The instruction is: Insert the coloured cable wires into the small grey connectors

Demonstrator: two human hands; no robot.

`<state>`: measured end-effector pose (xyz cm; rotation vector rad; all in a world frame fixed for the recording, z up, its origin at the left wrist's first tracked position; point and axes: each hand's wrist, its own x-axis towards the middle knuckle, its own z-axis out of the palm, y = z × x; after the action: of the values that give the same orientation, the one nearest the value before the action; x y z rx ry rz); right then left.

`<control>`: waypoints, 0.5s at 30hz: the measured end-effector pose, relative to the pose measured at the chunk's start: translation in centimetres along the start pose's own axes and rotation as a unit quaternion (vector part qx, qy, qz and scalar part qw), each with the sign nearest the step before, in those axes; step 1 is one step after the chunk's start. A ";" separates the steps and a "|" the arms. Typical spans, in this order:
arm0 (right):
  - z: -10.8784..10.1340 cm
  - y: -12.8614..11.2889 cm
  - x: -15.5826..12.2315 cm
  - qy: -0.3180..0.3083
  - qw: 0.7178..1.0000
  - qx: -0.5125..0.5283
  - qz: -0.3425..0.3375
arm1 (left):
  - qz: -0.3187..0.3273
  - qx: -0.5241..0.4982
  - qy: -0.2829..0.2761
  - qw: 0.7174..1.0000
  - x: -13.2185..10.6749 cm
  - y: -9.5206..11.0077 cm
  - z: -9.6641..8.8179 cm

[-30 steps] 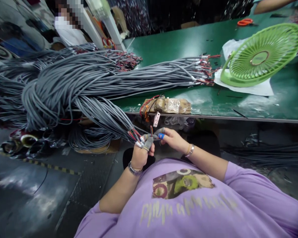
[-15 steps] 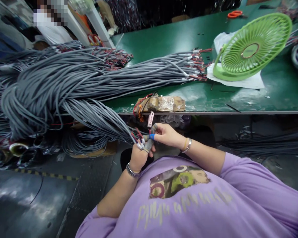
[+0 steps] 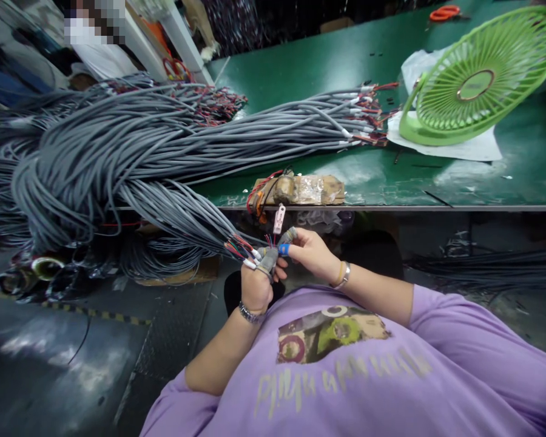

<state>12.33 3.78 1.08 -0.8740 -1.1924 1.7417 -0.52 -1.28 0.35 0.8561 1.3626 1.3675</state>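
Note:
My left hand (image 3: 256,287) is closed around the ends of several grey cables (image 3: 191,212), which run down to it from the table edge. Thin red, green and black wires (image 3: 238,246) stick out of the white-banded cable ends by its thumb. Just right of it, my right hand (image 3: 316,255) is closed in a pinch, its fingertips touching the left fingers; what they hold is too small to make out. A few fine wires (image 3: 270,240) stand up between the hands. Grey wraps cover some fingertips, and a blue band is on the right thumb.
A thick heap of grey cables (image 3: 82,145) covers the left of the green table (image 3: 300,64). At right stands a green fan (image 3: 477,85); orange-handled scissors (image 3: 444,13) lie behind. A taped cardboard piece (image 3: 321,189) sits at the front edge, a white tag (image 3: 279,220) hanging below.
The view has shifted slightly, so the fan appears farther right. Between my fingers the thin wires now stand fanned out. Both hands stay close together, still closed.

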 end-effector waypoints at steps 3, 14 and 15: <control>0.0 0.2 0.1 0.003 1.000 -0.008 -0.007 | 0.014 0.008 0.007 1.000 0.1 -0.2 0.0; -0.8 -0.3 0.9 -0.048 0.998 -0.008 0.042 | 0.023 0.057 -0.014 0.998 0.1 -0.4 0.0; -0.8 -0.3 1.0 -0.050 0.998 -0.002 0.042 | 0.022 0.061 -0.017 0.998 0.1 -0.5 -0.1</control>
<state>12.69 5.03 1.08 -0.8607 -1.2402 1.8701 -0.55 -1.28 -0.13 0.9904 1.4192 1.3081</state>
